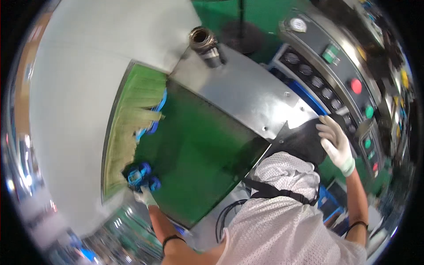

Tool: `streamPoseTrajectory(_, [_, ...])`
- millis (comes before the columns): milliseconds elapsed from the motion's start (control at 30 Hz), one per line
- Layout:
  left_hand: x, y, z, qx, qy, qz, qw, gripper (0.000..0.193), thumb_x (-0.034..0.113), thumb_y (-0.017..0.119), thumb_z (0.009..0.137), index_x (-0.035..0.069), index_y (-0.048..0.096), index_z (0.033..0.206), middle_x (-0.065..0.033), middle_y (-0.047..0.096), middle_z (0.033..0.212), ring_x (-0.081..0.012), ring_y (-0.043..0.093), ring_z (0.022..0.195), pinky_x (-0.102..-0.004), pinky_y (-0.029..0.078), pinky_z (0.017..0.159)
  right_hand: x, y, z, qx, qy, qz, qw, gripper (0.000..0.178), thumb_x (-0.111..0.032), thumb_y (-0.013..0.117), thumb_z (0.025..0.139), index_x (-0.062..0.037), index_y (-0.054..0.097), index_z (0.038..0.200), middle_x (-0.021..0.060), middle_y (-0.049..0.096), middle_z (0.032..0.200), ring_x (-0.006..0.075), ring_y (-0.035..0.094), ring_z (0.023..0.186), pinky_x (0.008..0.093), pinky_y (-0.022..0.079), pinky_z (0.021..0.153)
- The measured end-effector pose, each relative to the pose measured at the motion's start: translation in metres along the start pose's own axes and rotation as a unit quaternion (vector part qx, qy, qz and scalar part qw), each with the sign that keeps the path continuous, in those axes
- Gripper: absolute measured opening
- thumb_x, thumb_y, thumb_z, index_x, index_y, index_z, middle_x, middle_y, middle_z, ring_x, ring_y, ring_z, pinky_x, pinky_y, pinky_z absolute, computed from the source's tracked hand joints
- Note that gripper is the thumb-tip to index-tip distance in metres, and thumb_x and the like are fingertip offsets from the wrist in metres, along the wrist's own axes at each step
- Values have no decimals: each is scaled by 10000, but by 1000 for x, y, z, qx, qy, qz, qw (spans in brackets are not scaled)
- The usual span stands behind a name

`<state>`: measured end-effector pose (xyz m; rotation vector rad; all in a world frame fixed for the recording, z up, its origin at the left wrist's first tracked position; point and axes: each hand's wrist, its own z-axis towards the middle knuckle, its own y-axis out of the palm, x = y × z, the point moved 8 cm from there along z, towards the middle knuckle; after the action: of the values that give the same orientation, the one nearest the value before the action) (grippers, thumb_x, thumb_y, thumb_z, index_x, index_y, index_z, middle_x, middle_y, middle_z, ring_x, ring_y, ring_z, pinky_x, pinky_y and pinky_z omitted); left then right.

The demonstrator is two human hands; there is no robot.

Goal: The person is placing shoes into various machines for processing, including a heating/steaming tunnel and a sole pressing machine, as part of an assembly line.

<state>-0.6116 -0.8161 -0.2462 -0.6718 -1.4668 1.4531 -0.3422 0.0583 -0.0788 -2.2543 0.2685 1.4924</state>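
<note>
My left hand [146,198], in a white glove, reaches to the near left of a green belt. Its fingers close at the lower edge of a blue toy vehicle with dark blue wheels [138,176]; the grip is partly hidden. The vehicle sits against a curtain of yellow-green strips [126,119]. Farther up the curtain, other blue pieces [152,127] show partly between the strips. My right hand [336,145], also white-gloved, is raised beside a control panel [329,73], with its fingers extended and nothing in it.
The green belt [190,150] runs under the curtain into a large pale housing [84,75]. A metal plate [238,84] borders it, bearing a dark cylindrical thing with a brown round top [205,44]. Gauges, a red button [356,86] and green buttons line the panel at right.
</note>
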Motion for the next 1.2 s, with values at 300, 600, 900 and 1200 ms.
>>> streamPoseTrajectory(300, [49,27,-31,-66,101,482,868,329,311,544,983,71,676,1164,-133,588,1249,-363,631,1013,-494,558,814,34,-29,-2,65,24,-47,996,579,-174,651,988,12,436,1491,192,620,1352,245,624,1213,379,503,1038])
streamPoseTrajectory(600, [317,-23,-224,-53,359,-124,923,316,297,563,1047,4,653,1121,-230,609,1114,-414,599,1001,-516,500,890,32,-7,-30,67,-35,-81,994,587,-280,650,954,-39,486,1464,246,655,1234,328,682,1107,418,539,960])
streamPoseTrajectory(900, [571,-116,-363,-182,698,-286,631,203,187,600,1013,7,681,1058,-173,642,969,-325,616,899,-427,508,844,-20,32,-67,100,-199,-98,970,671,-309,658,943,33,422,1470,267,539,1383,437,510,1287,484,410,1106])
streamPoseTrajectory(1200, [717,-244,-707,-389,849,-308,181,244,91,758,864,17,676,1082,-172,634,972,-334,634,918,-413,527,826,19,-119,-207,472,-35,-113,874,511,-284,742,874,-34,555,1278,210,662,1160,399,668,1065,478,550,908])
